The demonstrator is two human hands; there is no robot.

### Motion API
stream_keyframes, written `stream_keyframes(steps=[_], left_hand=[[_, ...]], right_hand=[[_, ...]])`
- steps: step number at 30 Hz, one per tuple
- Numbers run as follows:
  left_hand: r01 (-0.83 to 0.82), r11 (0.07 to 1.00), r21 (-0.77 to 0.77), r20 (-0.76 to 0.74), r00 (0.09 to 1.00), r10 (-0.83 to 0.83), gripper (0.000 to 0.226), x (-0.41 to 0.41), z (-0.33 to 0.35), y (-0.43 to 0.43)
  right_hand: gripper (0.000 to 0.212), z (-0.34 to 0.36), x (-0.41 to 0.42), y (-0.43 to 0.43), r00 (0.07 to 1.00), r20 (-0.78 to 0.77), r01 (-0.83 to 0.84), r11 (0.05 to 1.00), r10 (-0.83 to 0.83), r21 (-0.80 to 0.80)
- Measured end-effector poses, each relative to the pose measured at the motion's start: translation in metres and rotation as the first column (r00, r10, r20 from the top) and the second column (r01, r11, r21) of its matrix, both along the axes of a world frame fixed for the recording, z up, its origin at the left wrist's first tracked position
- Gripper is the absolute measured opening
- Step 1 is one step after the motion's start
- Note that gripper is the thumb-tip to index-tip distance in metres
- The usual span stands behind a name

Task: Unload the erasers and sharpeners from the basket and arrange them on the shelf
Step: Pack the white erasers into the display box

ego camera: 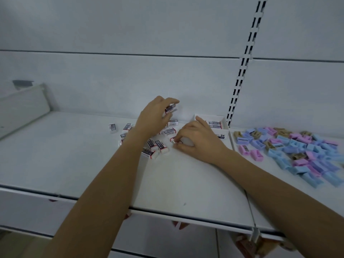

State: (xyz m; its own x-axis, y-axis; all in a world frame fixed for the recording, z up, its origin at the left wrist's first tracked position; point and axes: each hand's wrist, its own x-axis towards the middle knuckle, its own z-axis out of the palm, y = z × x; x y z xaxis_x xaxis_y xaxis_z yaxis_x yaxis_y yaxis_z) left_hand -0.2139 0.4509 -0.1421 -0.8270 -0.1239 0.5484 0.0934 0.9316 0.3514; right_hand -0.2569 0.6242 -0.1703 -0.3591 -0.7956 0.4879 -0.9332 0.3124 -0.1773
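Several white erasers with dark and red sleeves (155, 146) lie scattered on the white shelf (78, 157) near its middle. My left hand (154, 116) is raised above them and pinches one eraser (170, 109) between thumb and fingers. My right hand (197, 140) rests on the shelf and pinches another eraser (174, 141) at its fingertips. A white eraser box (222, 125) with a few erasers inside stands just behind my right hand. A heap of blue, pink and tan sharpeners (297, 151) covers the shelf at the right.
A slotted upright (242, 71) runs up the back wall behind the box. A tilted white panel (22, 107) closes the shelf's left end. Below the shelf's front edge an orange-brown basket (256, 244) shows partly.
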Motion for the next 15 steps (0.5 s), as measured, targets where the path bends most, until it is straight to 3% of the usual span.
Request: stream_keyframes(steps=[4,7,12,15], left_hand=[[0.008,1.000,0.020,0.011,1.000,-0.009,0.022,0.001,0.002,0.001],[-0.004,0.998,0.059,0.006,1.000,0.004,0.018,0.001,0.005,0.001],[0.039,0.987,0.156,-0.078,0.997,-0.027,0.024,-0.001,0.006,0.006],[0.093,0.969,0.231,-0.091,0.993,-0.073,0.021,-0.004,0.007,0.019]], right_hand=[[0.012,0.006,0.002,0.003,0.997,0.070,-0.018,1.000,0.017,0.000],[0.024,0.009,0.004,0.007,0.996,0.083,-0.024,0.998,0.019,0.055],[0.037,0.025,-0.014,0.025,0.995,0.083,0.065,0.982,-0.051,-0.178],[0.043,0.035,-0.028,0.045,0.980,0.117,0.185,0.960,-0.163,-0.209]])
